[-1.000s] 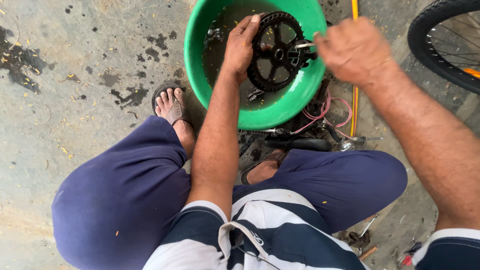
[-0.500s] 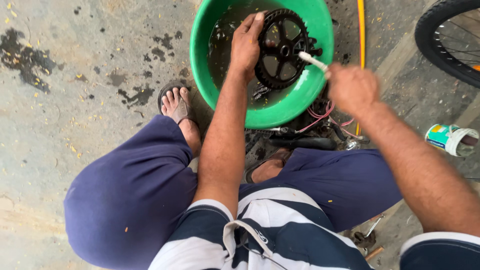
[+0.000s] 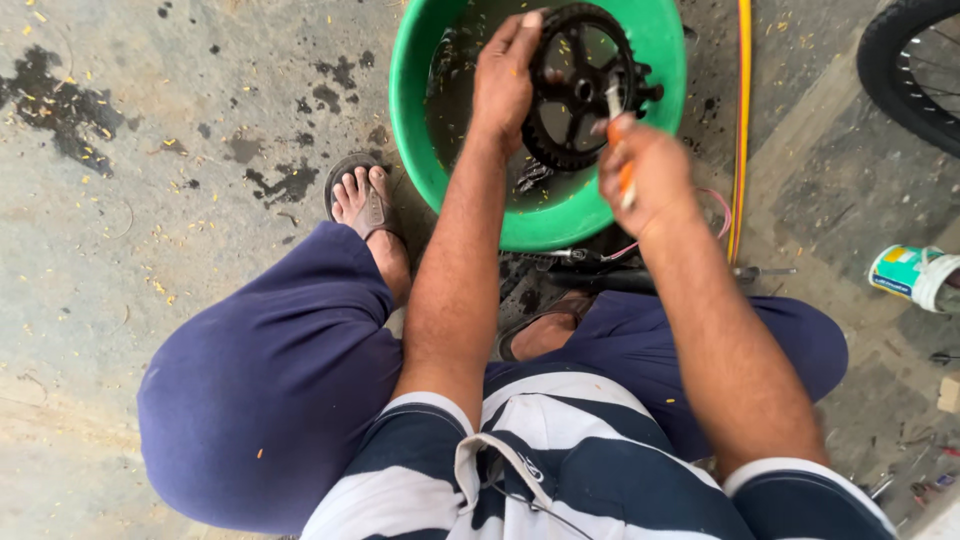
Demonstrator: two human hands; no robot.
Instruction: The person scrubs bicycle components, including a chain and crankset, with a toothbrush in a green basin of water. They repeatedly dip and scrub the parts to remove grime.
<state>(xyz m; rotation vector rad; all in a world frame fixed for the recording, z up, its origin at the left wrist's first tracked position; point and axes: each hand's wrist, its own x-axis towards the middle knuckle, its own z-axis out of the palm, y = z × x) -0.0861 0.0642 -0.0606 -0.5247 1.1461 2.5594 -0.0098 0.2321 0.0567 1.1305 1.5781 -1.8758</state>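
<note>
While the left hand grips the chainring over the green basin, the right hand, clutching a brush, risks slipping onto its teeth.

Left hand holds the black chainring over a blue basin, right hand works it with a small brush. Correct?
Not quite: the basin is green, as the head view shows. The left hand does hold the black chainring, and the right hand works it with a small brush.

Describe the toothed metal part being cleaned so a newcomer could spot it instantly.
Find the green basin at the top of the view, between the person's knees. Over it the left hand holds up a black chainring, a round toothed disc with cut-out holes. Nothing else there is toothed; the right hand holds only a thin orange-handled brush against it.
</note>
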